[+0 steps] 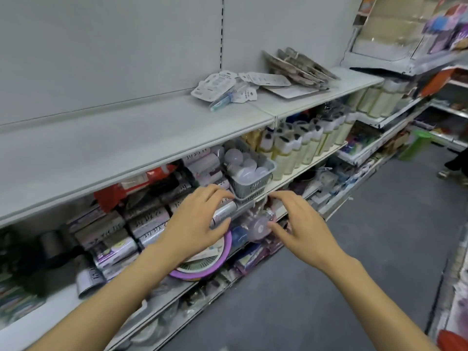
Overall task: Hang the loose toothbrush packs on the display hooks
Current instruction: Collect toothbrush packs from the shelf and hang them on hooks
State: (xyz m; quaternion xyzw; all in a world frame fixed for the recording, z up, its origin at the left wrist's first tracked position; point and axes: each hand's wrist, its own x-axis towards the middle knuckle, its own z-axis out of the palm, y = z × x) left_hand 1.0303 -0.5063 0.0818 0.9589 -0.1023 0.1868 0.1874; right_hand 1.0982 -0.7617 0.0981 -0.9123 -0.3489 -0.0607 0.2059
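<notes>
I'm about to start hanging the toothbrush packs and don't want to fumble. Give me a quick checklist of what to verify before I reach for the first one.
1. Left hand free: ok, fingers relaxed, holding nothing.
2. Right hand free: ok, fingers spread, holding nothing.
3. Loose toothbrush packs located: ok, lying in a heap on the top shelf.
4. Path up to the packs: ok, nothing stands between the hands and the shelf edge.
5. Display hooks located: not ok, none visible in this view.
6. Hang holes on the packs intact: cannot tell, too small and blurred.
</notes>
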